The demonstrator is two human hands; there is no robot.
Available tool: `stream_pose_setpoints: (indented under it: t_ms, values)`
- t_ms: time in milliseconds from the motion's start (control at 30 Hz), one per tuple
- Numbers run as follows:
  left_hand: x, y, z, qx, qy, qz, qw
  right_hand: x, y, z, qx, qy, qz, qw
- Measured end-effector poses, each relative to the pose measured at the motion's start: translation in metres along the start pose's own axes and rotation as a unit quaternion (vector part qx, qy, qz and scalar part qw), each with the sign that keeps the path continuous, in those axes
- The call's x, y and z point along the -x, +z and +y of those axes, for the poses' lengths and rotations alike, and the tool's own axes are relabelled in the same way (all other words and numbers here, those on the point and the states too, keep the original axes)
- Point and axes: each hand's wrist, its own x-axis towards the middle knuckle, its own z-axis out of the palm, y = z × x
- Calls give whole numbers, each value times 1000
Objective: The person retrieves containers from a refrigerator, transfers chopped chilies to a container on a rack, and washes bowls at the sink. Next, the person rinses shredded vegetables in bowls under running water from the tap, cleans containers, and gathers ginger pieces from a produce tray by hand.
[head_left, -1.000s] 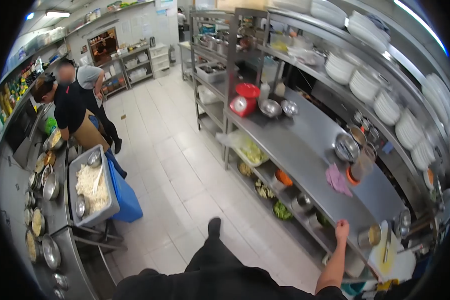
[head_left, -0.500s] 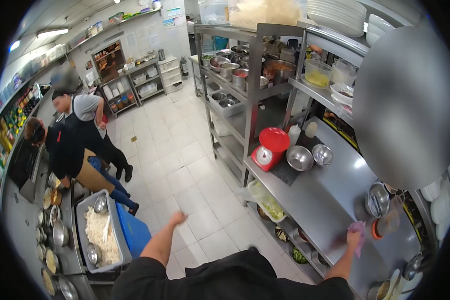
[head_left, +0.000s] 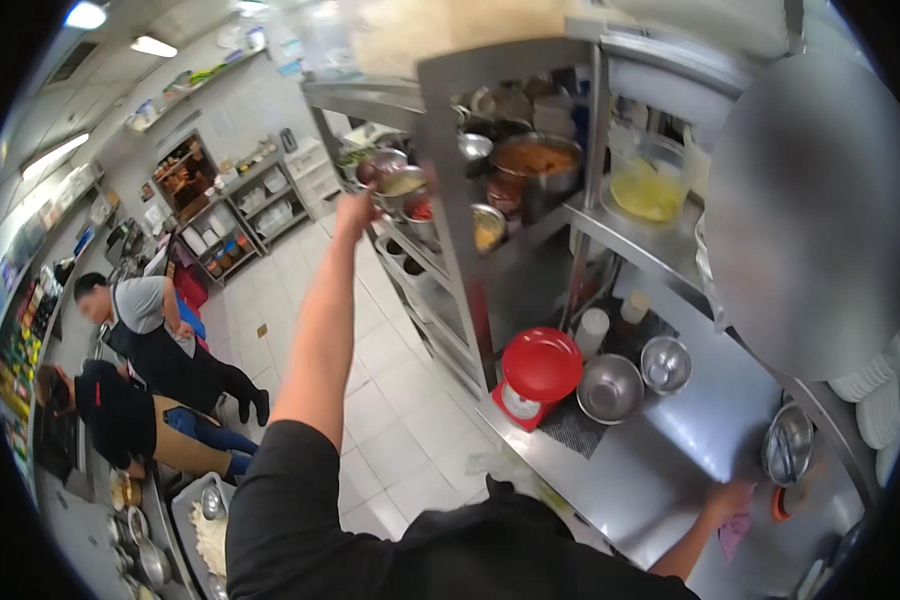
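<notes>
My left hand [head_left: 355,214] is stretched up to the shelf rack, beside a metal pot [head_left: 403,185] with pale contents and a bowl [head_left: 380,163] behind it. Its fingers are blurred, so I cannot make out whether it touches either. On the steel counter [head_left: 630,480] my right hand [head_left: 727,498] is closed on a pink cloth [head_left: 733,538], which hangs out below the fingers. Just right of that hand lies a container with an orange rim [head_left: 780,504], and above it a metal bowl [head_left: 788,445] with utensils inside.
A red kitchen scale [head_left: 542,365] stands near two metal bowls [head_left: 611,388] on the counter. Pots fill the metal rack [head_left: 450,200]. Two people [head_left: 155,320] work at the left counter near a tub of rice [head_left: 185,500]. A grey blur covers the upper right.
My left hand has risen from above the floor to the pots on the rack. My right hand keeps the cloth on the counter. The view has turned and come closer to the rack.
</notes>
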Motion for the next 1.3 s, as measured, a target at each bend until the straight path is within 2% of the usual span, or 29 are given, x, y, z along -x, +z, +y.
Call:
stream_pose_setpoints:
  t_ms: [33,67,100,133,167,200,233,300,400,433,500,567,633,667,733,767,833,900,933,1000,1033,1100,1133,1200,1233,1300]
  values:
    - [-32,0,-7,-115,11,-10,993,-14,19,-16,-70,-32,-40,996]
    - [-51,-10,-11,-149,-23,-104,983,-15,41,-31,-201,-111,47,972]
    - [-75,-19,-39,-74,72,-175,979,5,6,-60,-397,-106,4,912]
    - [-96,-27,-65,14,153,-258,954,-17,70,-76,-240,-268,45,932]
    - [-103,-23,-53,49,53,-251,965,-15,47,-109,-382,-218,-6,898]
    - [-110,-21,-42,88,-47,-232,968,-8,-19,-140,-420,-141,-194,875]
    - [-151,-28,-62,138,-83,-204,966,5,-60,-164,-482,-136,-222,837]
    - [-125,-25,-34,33,-11,-233,972,15,-63,-195,-489,-135,-270,818]
    - [-133,-22,-26,38,-11,-220,975,27,-90,-231,-501,-134,-336,786]
    - [-134,-21,-25,49,-19,-214,975,31,-91,-236,-501,-132,-334,788]
    - [-136,-23,-25,73,-35,-201,976,38,-88,-246,-479,-189,-278,811]
    - [-142,-27,-24,91,-47,-187,977,44,-76,-254,-500,-176,-247,811]
    - [-156,-34,-27,100,-52,-167,979,41,-70,-255,-542,-104,-270,789]
    - [-165,-38,-29,101,-52,-157,981,35,-73,-251,-547,-102,-263,788]
    - [-170,-49,-21,101,-52,-143,983,23,-81,-242,-541,14,-134,830]
    - [-162,-60,-20,32,34,-170,984,11,-78,-238,-544,22,-129,829]
    - [-117,-52,14,113,-57,-84,988,-26,-58,-238,-518,26,27,854]
    - [-99,-69,26,75,-62,-72,993,-65,-37,-246,-470,-23,-141,871]
    - [-75,-74,36,78,-57,-73,993,-70,-42,-243,-474,-21,-137,870]
    - [-14,-80,57,76,-74,39,994,-72,-62,-246,-431,-60,-143,889]
    - [-5,-98,53,80,-68,40,994,-72,-73,-245,-436,-61,-138,887]
    - [4,-136,36,31,-106,10,994,-71,-93,-238,-421,-84,-64,901]
    - [21,-146,31,34,-101,12,994,-77,-93,-235,-488,-94,-60,866]
    - [63,-168,20,-2,-136,29,990,-68,-98,-210,-526,-74,-65,844]
    - [118,-167,25,20,-90,22,995,-62,-98,-195,-559,-54,-71,824]
    - [161,-181,7,-29,-117,59,991,-29,-94,-142,-684,-11,-103,722]
